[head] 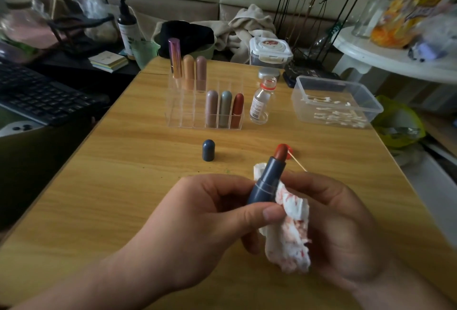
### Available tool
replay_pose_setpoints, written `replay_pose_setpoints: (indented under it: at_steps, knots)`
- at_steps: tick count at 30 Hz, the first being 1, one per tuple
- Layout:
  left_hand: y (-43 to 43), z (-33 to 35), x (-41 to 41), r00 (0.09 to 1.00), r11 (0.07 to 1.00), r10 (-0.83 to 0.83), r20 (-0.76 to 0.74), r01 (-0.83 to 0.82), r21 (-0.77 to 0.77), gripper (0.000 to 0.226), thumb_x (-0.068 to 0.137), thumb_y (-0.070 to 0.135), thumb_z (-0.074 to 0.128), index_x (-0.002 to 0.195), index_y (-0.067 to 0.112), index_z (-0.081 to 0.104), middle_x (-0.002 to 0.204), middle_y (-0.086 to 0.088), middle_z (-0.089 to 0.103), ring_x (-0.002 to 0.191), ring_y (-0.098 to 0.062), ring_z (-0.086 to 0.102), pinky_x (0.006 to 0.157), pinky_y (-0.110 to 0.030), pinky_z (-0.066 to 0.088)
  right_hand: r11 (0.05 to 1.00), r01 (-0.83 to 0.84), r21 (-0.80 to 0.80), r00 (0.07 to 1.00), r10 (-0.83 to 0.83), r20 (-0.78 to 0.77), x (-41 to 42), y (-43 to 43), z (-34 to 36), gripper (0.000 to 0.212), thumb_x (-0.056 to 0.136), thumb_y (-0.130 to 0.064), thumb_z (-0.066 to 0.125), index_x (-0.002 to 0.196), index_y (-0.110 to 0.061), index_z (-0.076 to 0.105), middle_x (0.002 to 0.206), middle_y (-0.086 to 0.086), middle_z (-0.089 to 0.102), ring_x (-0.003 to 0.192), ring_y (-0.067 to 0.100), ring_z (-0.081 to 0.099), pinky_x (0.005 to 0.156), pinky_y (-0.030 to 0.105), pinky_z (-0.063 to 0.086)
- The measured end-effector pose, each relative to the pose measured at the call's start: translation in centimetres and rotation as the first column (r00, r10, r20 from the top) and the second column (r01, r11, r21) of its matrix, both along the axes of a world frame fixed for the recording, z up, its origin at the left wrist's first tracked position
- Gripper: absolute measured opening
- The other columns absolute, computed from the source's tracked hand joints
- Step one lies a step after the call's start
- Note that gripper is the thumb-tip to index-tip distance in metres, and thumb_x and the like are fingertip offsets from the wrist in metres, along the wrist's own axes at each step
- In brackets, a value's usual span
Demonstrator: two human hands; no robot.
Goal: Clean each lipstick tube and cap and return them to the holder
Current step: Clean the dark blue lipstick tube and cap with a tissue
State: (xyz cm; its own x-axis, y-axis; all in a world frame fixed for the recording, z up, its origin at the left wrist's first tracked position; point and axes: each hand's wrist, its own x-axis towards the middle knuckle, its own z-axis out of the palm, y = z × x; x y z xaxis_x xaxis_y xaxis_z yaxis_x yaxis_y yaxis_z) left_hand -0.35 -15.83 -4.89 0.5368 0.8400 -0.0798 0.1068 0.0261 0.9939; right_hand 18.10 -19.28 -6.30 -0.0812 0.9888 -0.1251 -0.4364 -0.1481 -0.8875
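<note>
The left hand (197, 213) holds the open blue lipstick tube (265, 183), fingers curled round its bottom end, its red tip pointing to 1 o'clock. The right hand (346, 230) curls its fingers round a red-stained tissue (289, 235) that touches the tube. The blue cap (208, 150) stands on the bench (123, 186) at 11 o'clock from the tube, and the clear holder (188, 116) sits farther back.
</note>
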Motion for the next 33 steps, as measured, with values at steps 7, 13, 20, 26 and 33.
replay_pose_setpoints:
  at_steps: [7,13,20,26,33]
  knots:
    - [0.7,0.6,-0.6,0.979,0.984,-0.175,-0.108,0.172,-0.042,0.022,0.076,0.041,0.077,0.093,0.026,0.079,0.082,-0.007,0.076,0.072,-0.025,0.073,0.08,-0.052,0.059,0.975,-0.202,0.092,0.928,0.16,0.338,1.5,0.7,1.0,0.031,0.054,-0.027,0.091,0.078,-0.012,0.08,0.074,0.01,0.074,0.062,0.016,0.068,0.054,0.023,0.053]
    - [1.0,0.7,-0.8,0.954,0.961,-0.272,-0.126,0.262,-0.092,0.022,0.079,0.036,0.078,0.095,0.022,0.079,0.09,-0.008,0.077,0.077,-0.027,0.074,0.08,-0.045,0.06,0.969,-0.219,0.117,0.886,0.147,0.44,1.4,0.8,0.8,0.016,0.063,-0.015,0.084,0.076,-0.014,0.076,0.068,0.012,0.068,0.06,0.023,0.058,0.051,0.029,0.047]
    - [0.8,-0.1,-0.6,0.884,0.796,-0.235,0.405,0.414,-0.442,0.031,0.095,0.014,0.058,0.11,-0.012,0.067,0.095,-0.025,0.071,0.081,-0.03,0.07,0.075,-0.034,0.058,0.97,-0.153,0.187,0.919,0.071,0.387,1.9,1.0,0.9,0.026,0.066,-0.028,0.089,0.08,-0.013,0.073,0.06,0.015,0.065,0.038,0.046,0.043,0.03,0.051,0.034]
    - [0.3,-0.7,0.2,0.93,0.873,-0.09,0.356,0.246,-0.422,0.021,0.076,0.01,0.078,0.092,-0.005,0.076,0.078,-0.023,0.072,0.065,-0.026,0.071,0.064,-0.032,0.059,0.958,-0.116,0.261,0.875,-0.025,0.483,1.7,0.6,1.3,0.018,0.053,-0.019,0.075,0.069,-0.026,0.073,0.055,0.001,0.065,0.039,0.015,0.055,0.036,0.018,0.045]
    - [-0.9,0.3,0.4,0.985,0.979,0.163,-0.053,-0.155,0.131,0.038,0.056,0.031,0.083,0.093,0.035,0.075,0.084,0.007,0.078,0.08,-0.012,0.076,0.08,-0.032,0.06,0.964,-0.085,0.251,0.907,-0.03,0.42,1.4,0.8,1.3,0.018,0.056,-0.01,0.075,0.072,-0.016,0.072,0.055,0.018,0.062,0.029,0.026,0.053,0.032,0.03,0.047]
